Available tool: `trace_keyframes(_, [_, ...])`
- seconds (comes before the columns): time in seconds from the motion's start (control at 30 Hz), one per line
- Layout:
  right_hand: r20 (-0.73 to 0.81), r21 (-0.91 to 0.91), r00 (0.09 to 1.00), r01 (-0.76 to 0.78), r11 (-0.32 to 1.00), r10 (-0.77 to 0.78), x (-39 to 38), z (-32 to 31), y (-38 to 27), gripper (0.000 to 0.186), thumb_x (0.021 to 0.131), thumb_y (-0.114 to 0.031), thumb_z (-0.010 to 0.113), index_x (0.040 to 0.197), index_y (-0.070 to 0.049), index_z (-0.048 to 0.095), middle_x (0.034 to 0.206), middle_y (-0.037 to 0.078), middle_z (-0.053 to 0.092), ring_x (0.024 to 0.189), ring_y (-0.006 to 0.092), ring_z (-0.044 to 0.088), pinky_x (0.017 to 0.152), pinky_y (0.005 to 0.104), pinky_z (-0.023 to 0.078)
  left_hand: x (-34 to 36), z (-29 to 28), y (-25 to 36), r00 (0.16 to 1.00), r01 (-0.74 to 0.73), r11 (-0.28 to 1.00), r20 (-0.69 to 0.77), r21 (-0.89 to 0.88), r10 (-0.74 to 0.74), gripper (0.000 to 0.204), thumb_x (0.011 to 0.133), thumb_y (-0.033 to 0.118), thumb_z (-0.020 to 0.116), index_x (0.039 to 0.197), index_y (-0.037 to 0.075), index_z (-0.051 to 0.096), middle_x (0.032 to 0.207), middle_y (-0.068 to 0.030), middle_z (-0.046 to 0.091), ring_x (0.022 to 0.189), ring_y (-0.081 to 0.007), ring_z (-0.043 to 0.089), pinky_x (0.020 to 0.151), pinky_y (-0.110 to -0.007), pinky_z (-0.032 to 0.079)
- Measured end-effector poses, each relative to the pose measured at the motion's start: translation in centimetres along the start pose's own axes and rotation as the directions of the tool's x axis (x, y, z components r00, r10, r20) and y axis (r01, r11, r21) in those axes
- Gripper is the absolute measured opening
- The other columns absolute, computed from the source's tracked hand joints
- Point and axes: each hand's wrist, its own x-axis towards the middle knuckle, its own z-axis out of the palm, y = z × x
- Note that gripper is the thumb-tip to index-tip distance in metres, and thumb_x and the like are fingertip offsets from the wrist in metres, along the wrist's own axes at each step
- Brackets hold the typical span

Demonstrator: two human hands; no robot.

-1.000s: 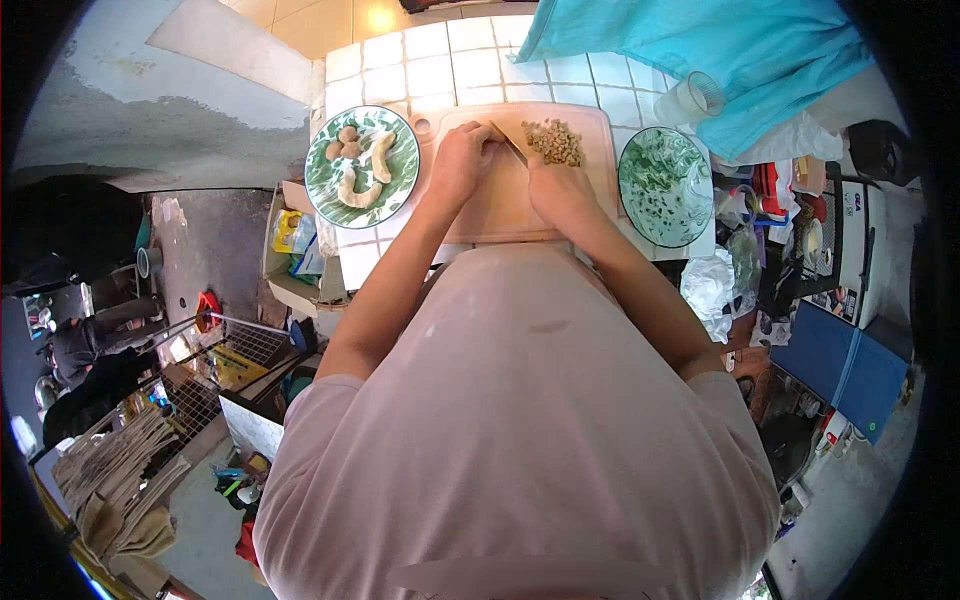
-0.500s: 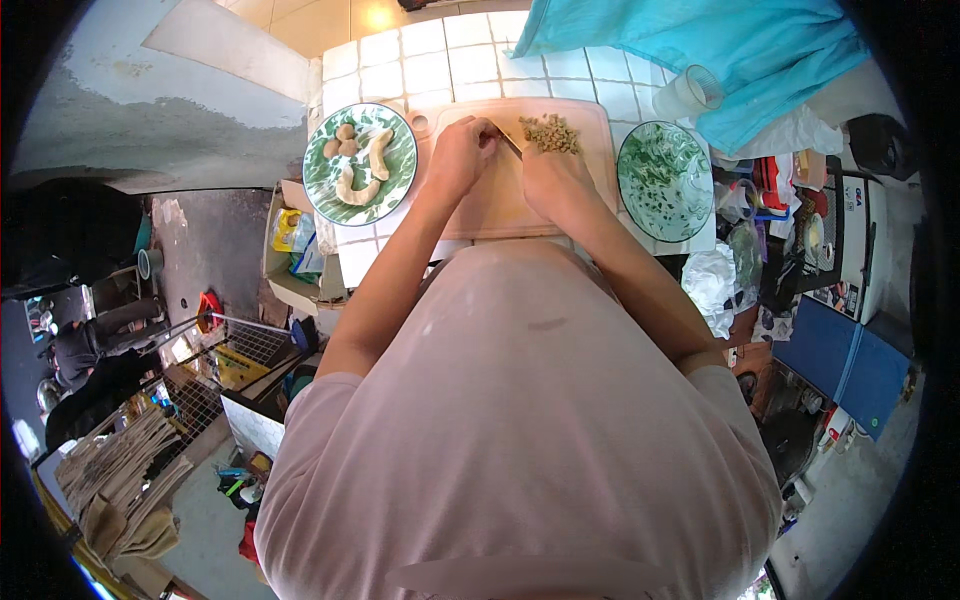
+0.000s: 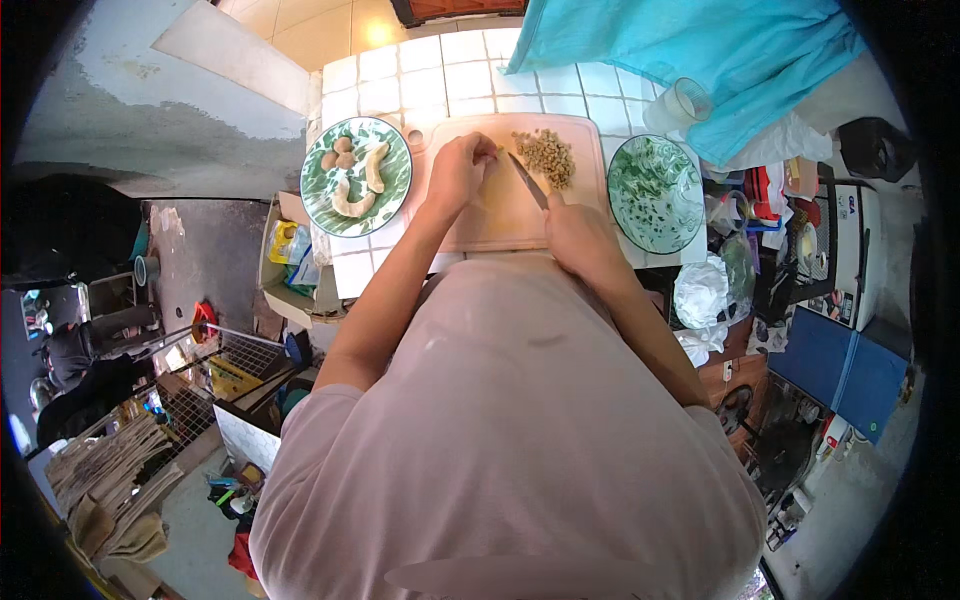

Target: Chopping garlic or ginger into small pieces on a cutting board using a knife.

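Observation:
My left hand (image 3: 461, 172) rests on the pink cutting board (image 3: 492, 232), its fingertips pinched on a small food piece that is hard to make out. In my right hand (image 3: 574, 232) is a knife (image 3: 526, 178), its blade angled up-left toward those fingertips. A pile of chopped light-brown food (image 3: 548, 152) lies at the board's upper right. On the green-patterned plate (image 3: 393, 203) at the left sit several brown balls (image 3: 343, 146) and curved pale pieces (image 3: 352, 205). A similar plate (image 3: 655, 195) at the right holds none of these.
The tiled counter (image 3: 445, 63) carries a cloudy tumbler (image 3: 682, 105) and a turquoise cloth (image 3: 690, 40) at its back right. An open cardboard box (image 3: 285, 300) stands left of it, with piled bags (image 3: 705, 295) to the right. A person in dark clothing (image 3: 75, 355) is at the far left.
My right hand has moved rightward and toward me, drawing the knife back from my left fingertips, so more of the blade shows. The whole view has also shifted slightly.

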Motion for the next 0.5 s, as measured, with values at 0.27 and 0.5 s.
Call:
trace_keyframes(0.27, [-0.09,0.124,0.996,0.035,0.992,-0.024,2.1,2.3,-0.3,0.026,0.103,-0.023,0.05,0.111,-0.001,0.06,0.086,0.025,0.072,0.083,0.0434,0.072,0.078,0.0565,0.054,-1.8,-4.6,1.4,0.988,-0.025,0.999,-0.151,-0.024,0.021,0.03,0.091,-0.004,0.068,0.12,0.003,0.071,0.113,-0.013,0.073,0.092,-0.0224,0.073,0.081,-0.033,0.058])
trace_keyframes(0.5, [-0.185,0.087,0.983,0.02,0.996,-0.004,6.2,5.8,0.4,0.027,0.104,-0.024,0.049,0.109,0.0,0.061,0.091,0.025,0.073,0.088,0.0443,0.072,0.082,0.0566,0.055,-6.9,-5.1,1.0,0.998,0.062,0.987,0.015,0.151,-0.065,0.038,0.086,0.009,0.079,0.124,0.004,0.071,0.112,-0.0142,0.068,0.088,-0.025,0.07,0.082,-0.038,0.058])
